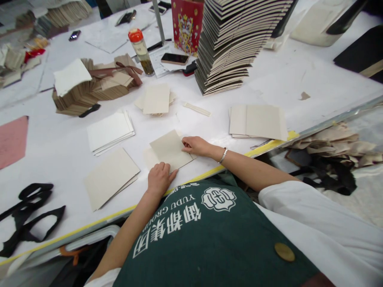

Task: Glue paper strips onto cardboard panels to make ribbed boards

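In front of me on the white table lies a beige card panel [170, 148], with a paler sheet [151, 158] showing from beneath its left side. My right hand [196, 146] is closed at the panel's right edge, its fingertips pinched there. At the near left corner, my left hand [160, 177] has curled fingers on the panel and the thumb along the near edge. Left of it rests a small pile of beige cards [112, 178], and behind that a pile of white cards [110, 130]. More beige panels [156, 99] lie farther back.
At right is a stack of beige panels [263, 121]; behind it rises a tall leaning stack of dark-edged panels [230, 52]. A bottle with a red lid [141, 52], a phone [175, 59] and a red bag [188, 28] stand behind. Black strips [30, 215] lie left.
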`<state>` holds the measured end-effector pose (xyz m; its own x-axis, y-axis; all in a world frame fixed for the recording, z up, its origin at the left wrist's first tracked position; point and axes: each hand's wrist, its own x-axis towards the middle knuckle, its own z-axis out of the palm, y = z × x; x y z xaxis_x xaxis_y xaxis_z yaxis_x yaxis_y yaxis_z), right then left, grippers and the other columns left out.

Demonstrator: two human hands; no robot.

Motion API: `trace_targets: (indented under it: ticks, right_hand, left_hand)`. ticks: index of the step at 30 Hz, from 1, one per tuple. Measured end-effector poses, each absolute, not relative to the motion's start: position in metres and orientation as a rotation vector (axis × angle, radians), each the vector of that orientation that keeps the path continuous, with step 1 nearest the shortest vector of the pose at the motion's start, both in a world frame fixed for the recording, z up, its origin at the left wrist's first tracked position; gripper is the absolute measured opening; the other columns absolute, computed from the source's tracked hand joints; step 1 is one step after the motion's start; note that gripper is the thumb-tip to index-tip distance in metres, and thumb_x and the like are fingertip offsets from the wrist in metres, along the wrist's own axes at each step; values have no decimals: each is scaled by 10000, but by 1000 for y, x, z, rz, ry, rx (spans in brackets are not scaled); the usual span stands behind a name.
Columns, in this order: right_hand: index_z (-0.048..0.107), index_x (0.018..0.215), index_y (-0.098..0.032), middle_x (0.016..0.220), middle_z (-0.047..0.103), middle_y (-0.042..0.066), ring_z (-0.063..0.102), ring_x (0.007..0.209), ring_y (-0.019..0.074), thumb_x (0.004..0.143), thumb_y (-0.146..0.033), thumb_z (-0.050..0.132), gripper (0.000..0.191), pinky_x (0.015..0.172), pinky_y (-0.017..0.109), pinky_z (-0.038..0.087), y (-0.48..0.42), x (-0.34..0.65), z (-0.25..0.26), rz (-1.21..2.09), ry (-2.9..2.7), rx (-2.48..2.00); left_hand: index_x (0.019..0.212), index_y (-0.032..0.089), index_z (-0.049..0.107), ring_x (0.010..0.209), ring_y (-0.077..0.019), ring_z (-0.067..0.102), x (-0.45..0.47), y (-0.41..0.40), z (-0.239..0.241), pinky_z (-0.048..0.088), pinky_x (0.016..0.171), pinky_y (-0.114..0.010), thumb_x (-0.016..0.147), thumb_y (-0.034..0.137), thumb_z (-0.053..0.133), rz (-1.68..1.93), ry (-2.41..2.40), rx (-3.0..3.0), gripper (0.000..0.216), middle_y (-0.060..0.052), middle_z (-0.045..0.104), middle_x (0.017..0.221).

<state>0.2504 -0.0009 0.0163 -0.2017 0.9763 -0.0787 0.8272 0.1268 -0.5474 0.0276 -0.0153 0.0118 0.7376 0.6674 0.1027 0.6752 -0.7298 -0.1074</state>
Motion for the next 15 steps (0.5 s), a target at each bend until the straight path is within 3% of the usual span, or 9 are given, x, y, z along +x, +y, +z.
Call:
trace_targets:
  ticks: [3, 8, 15]
  right_hand:
    - [529, 794, -166, 756, 599, 18, 474, 621, 117, 749, -277, 541, 120, 540, 209, 274, 0, 251, 13, 699, -2117, -1773]
    - [531, 790, -165, 740, 601, 18, 474, 614, 117, 756, -276, 531, 116, 545, 210, 277, 0, 251, 15, 697, -2118, -1794]
    - [520, 763, -170, 717, 592, 16, 466, 596, 119, 746, -279, 533, 110, 528, 216, 270, 1, 252, 15, 709, -2109, -1800]
  left_hand:
    - [752, 170, 548, 721, -196, 471, 46, -17, 15, 317, 613, -302, 858, 415, 379, -142, -966, -2823, 316, -66, 531, 746]
    - [1035, 214, 537, 737, -171, 468, 69, -12, 10, 334, 631, -286, 877, 218, 363, -177, -604, -3019, 235, -36, 560, 858]
    - [1096, 203, 530, 743, -176, 474, 71, -6, 7, 359, 637, -291, 873, 215, 370, -111, -508, -3101, 275, -46, 566, 887]
